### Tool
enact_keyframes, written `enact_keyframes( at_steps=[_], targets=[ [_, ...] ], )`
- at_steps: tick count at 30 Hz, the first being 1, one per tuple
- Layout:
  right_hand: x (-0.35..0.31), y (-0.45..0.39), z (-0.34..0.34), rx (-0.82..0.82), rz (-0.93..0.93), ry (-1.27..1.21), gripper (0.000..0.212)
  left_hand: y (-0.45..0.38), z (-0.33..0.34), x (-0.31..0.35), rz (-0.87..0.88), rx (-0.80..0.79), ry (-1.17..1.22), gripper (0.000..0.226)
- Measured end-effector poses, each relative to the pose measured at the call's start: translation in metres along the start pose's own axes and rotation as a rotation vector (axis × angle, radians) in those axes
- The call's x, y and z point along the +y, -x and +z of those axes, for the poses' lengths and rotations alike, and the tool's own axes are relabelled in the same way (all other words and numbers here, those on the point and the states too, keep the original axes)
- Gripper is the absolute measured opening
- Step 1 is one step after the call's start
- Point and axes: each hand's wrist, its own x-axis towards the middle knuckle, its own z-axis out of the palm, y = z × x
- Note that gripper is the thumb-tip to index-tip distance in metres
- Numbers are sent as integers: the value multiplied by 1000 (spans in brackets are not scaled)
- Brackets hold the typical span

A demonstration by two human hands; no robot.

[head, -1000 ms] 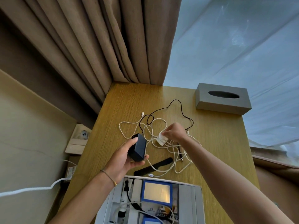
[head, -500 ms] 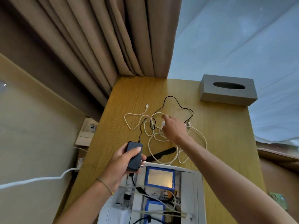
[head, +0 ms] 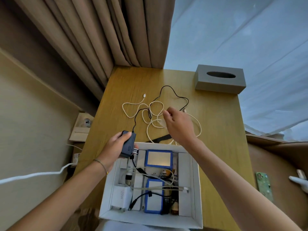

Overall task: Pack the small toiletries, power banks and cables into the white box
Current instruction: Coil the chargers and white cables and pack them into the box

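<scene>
The white box [head: 197, 180] stands open at the table's near edge. Inside lie two blue-edged power banks [head: 158, 158], a white charger [head: 121, 195], cables and small bottles [head: 174, 206]. My left hand [head: 115, 147] grips a black adapter [head: 128, 145] over the box's far left corner, and its black cable [head: 173, 92] trails back across the table. Beyond the box lies a tangle of white cables [head: 131, 116]. My right hand [head: 177, 125] hovers over this tangle with curled fingers. Whether it pinches a strand is unclear.
A dark flat strip [head: 158, 139] lies on the wooden table [head: 220, 124] just beyond the box. A grey tissue box [head: 220, 79] sits at the far right corner. Curtains hang behind. A wall socket [head: 85, 122] is at the left, a green-cased phone [head: 265, 185] at the right.
My left hand has carried the black adapter nearer, to the box's far left corner. My right hand has lifted off the white cables. The view has tipped down over the box.
</scene>
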Motion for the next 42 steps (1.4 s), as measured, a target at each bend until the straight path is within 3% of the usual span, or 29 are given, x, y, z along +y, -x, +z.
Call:
enact_keyframes(
  at_steps=[7, 15, 23, 26, 29, 33, 35, 39, 42],
  targets=[
    [1, 75, 13, -229, 190, -100, 9, 1, -4, -11, 33, -97, -51, 25],
    [28, 125, 72, -375, 177, 80, 22, 7, -12, -17, 2, -170, 25, 33],
    [19, 131, 86, -284, 57, 241, 22, 30, -22, -16, 153, -269, -69, 33],
    [-2, 115, 67, -37, -71, 199, 34, 43, -25, -10, 191, -329, -80, 28],
    [-33, 91, 47, 6, -251, 140, 53, 60, -30, -1, 190, -448, 27, 20],
    [-56, 72, 45, -103, -371, 176, 28, 76, -38, 20, 186, -561, 234, 19],
    [-57, 71, 50, -110, -314, 51, 22, 80, -41, 30, 208, -562, 374, 16],
    [-62, 81, 63, -213, -92, -214, 32, 84, -40, 47, 224, -555, 689, 22],
    [-65, 92, 73, -194, 22, -273, 29, 82, -34, 54, 289, -483, 715, 35]
  ],
)
